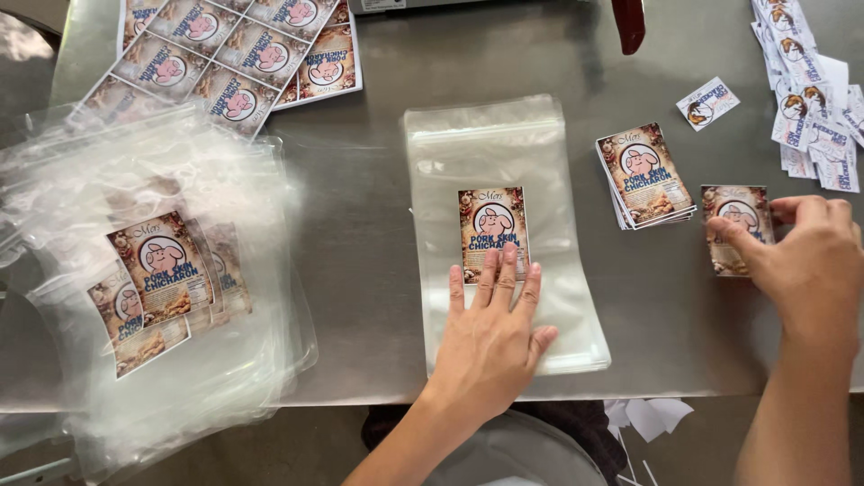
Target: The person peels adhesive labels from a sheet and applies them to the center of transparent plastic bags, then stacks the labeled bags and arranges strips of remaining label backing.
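Observation:
My left hand (493, 331) lies flat on a stack of clear plastic bags (504, 153) in the middle of the steel table, fingertips pressing the lower edge of a brown rectangular label (490, 220) with a pink cartoon pig stuck on the top bag. Over at the right, my right hand (810, 256) pinches a single matching label (733, 216) by its edges, just above the table. A small stack of the same labels (643, 175) rests between the two hands.
A loose pile of labelled clear bags (162, 270) covers the left side. Uncut label sheets (243, 54) lie at the back left. Small blue-and-white stickers (810, 99) are scattered at the back right. The table edge (360, 391) runs near me.

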